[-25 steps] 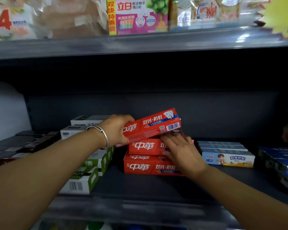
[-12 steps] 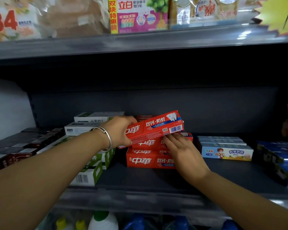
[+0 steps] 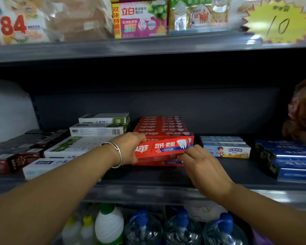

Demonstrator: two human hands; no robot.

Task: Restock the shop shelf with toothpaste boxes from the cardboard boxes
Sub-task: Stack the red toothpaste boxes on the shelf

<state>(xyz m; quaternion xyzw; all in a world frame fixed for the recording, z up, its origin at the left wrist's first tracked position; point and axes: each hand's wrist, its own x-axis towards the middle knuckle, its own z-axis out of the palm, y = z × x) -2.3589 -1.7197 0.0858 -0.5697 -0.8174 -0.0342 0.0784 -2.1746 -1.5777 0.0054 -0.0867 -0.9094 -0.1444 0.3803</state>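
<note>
A red toothpaste box (image 3: 166, 147) lies lengthwise at the front of the red stack (image 3: 161, 127) in the middle of the dark shelf (image 3: 166, 175). My left hand (image 3: 131, 149), with a silver bangle on the wrist, grips the box's left end. My right hand (image 3: 200, 165) has its fingertips on the box's lower right end and on the red boxes beneath it. Several more red boxes are lined up behind it toward the shelf's back wall.
White and green toothpaste boxes (image 3: 97, 131) are stacked left of the red ones, dark boxes (image 3: 25, 147) further left. Small blue boxes (image 3: 226, 149) and larger blue boxes (image 3: 293, 158) lie to the right. Soap packs fill the shelf above; bottles (image 3: 109, 225) stand below.
The red box has come down from a tilted hold above the stack to lie level at the front of it. Both hands lowered with it, and the camera dropped slightly.
</note>
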